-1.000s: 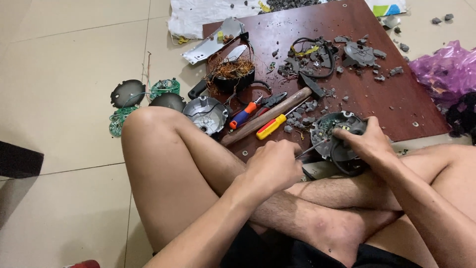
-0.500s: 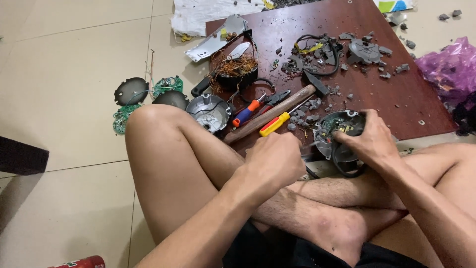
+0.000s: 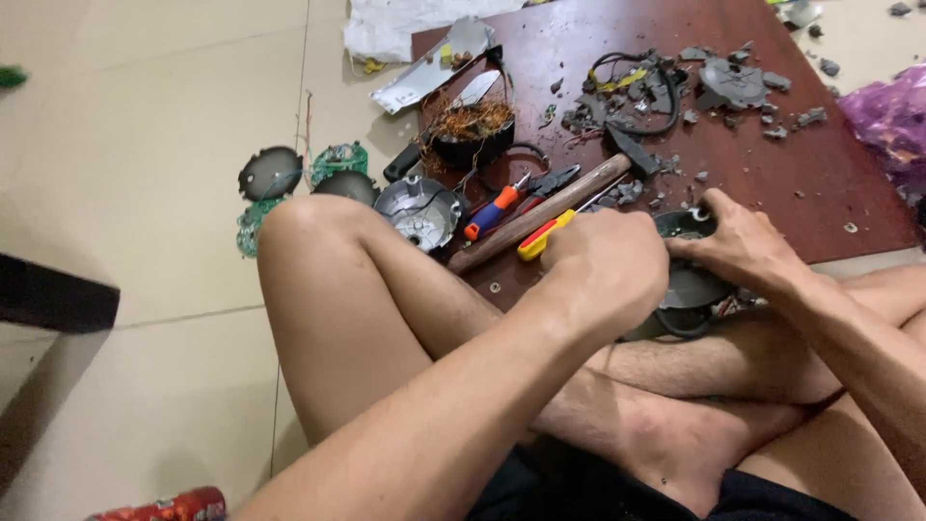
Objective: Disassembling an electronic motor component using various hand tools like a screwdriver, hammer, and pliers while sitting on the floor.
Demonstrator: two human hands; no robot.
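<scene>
I sit cross-legged on the floor with a dark round motor housing [image 3: 687, 287] resting at the near edge of a dark red board [image 3: 791, 183], against my leg. My right hand [image 3: 743, 246] grips the housing from above and the right. Pressed against the housing's left side, my left hand [image 3: 608, 265] is a closed fist around a thin tool that the fingers hide. A yellow-handled screwdriver [image 3: 543, 235] lies just left of that fist.
A wooden-handled hammer [image 3: 540, 212] and orange-blue pliers [image 3: 494, 214] lie on the board. A silver motor cover [image 3: 420, 210], a black housing with copper winding [image 3: 470, 130], green circuit boards [image 3: 338, 159] and grey debris [image 3: 733, 82] lie around. A purple bag [image 3: 892, 111] sits right.
My left fist has moved right and up until it sits tight against the motor housing. My right hand keeps its grip on the housing. The view has shifted closer.
</scene>
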